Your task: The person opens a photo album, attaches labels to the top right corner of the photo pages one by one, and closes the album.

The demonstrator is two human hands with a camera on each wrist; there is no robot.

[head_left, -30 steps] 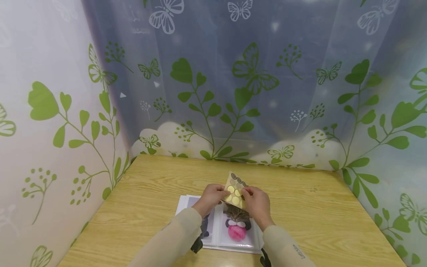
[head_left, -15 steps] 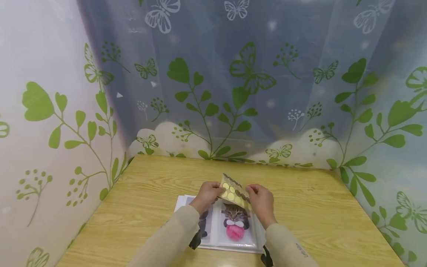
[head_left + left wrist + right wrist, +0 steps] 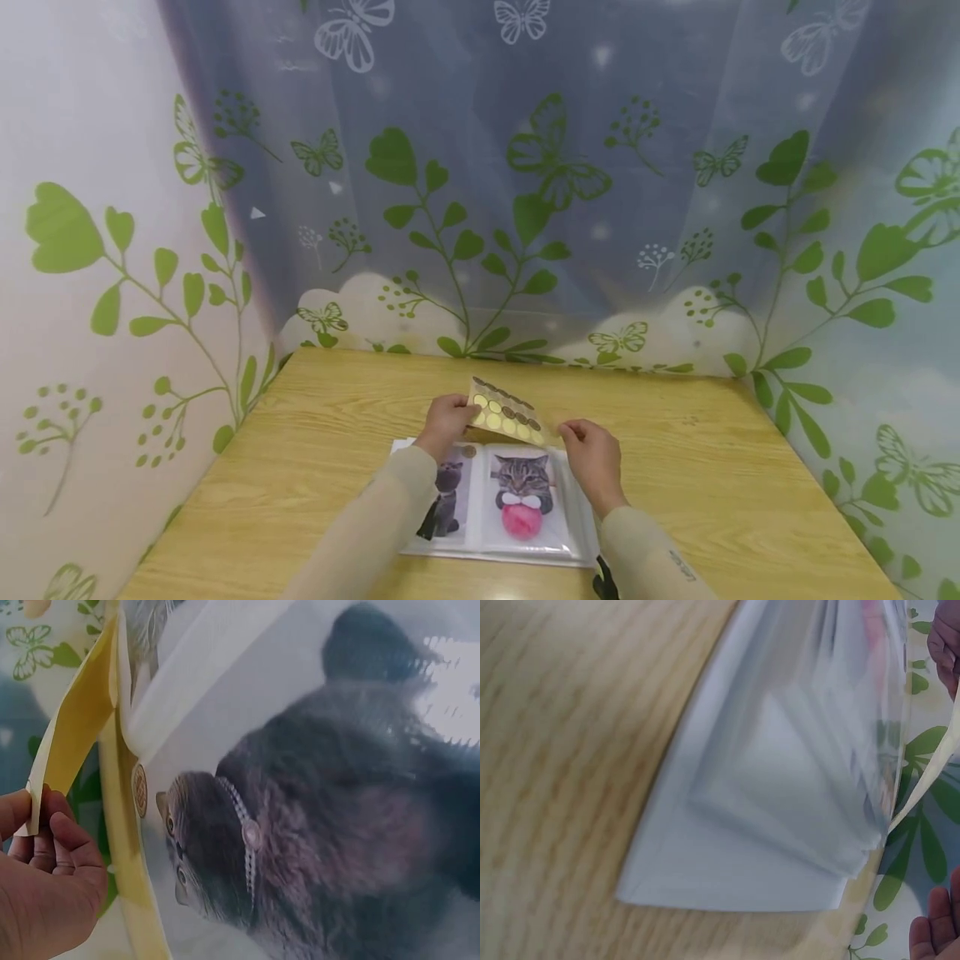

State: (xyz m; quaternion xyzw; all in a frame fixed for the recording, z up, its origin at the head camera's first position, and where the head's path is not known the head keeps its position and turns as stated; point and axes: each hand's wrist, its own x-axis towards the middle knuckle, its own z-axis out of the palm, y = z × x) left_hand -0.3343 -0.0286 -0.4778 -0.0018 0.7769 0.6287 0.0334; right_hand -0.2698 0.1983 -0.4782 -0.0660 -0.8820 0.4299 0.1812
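**A:** ok headcount, how many hands and what are they on? 12 o'clock = far side of the bench (image 3: 675, 467) btw.

**B:** Two. Left hand (image 3: 447, 423), around 11 from the middle of the album, is pinching one sticker sheet (image 3: 506, 417) by its near-left edge, thumb against fingers. Right hand (image 3: 590, 458) is at about 2, thumb and forefinger close together. Can't tell if there's something tiny between them, sorry. It's just beside the sheet, with a gap.

**A:** And the sheet itself?

**B:** Tilted and held up at 12 from the album, bent in the left wrist view. Gold rounds plus brown ones, in rows. Too small for me to count honestly.

**A:** Album?

**B:** One photo album (image 3: 478, 508), lying opened on the bench, two photos facing up. At 9 there's a grey cat photo (image 3: 448, 504), with one beaded collar (image 3: 241, 832) on the cat. At 3 there's a tabby cat photo (image 3: 522, 479), with one pink fluffy ball (image 3: 522, 522) below the cat's face.

**A:** Any stickers on it?

**B:** I see one round sticker (image 3: 469, 451) on the grey cat's page, about 1 o'clock from that page's middle. Also two beige sleeves (image 3: 367, 525), dark lettering on the right one.
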